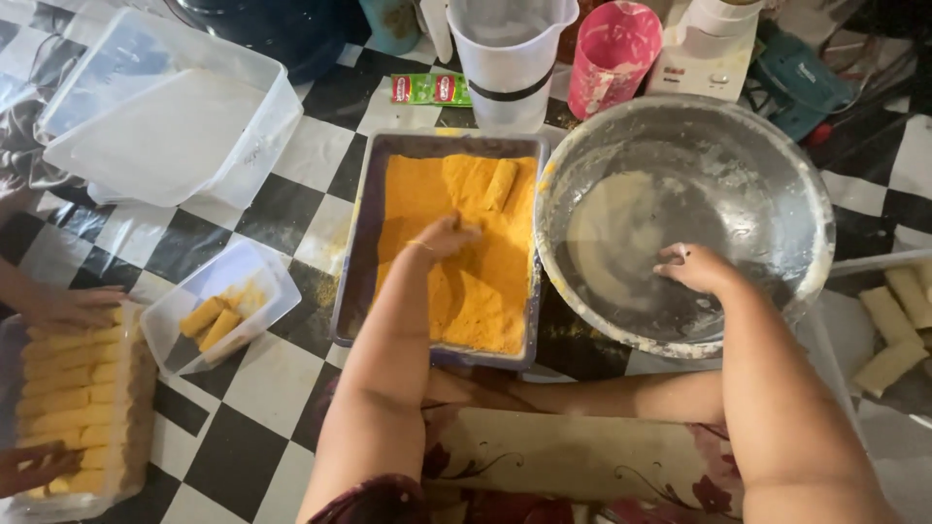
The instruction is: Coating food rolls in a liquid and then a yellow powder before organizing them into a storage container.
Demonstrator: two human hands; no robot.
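My left hand [445, 236] reaches into a rectangular tray [361, 231] filled with orange crumbs [485, 291], fingers bent down into the coating; what they grasp is hidden. A crumbed roll [501, 184] lies at the tray's far end. My right hand [695, 269] rests inside a large metal bowl [806, 194], fingertips touching the pale batter [612, 233] on its bottom, holding nothing visible.
A small clear tub [262, 277] with two crumbed rolls sits left of the tray. Another person's hands [68, 309] tend a container of several crumbed rolls [68, 398] at far left. Uncoated rolls [898, 330] lie right. An empty clear box [165, 116], jug [510, 58] and pink cup [612, 53] stand behind.
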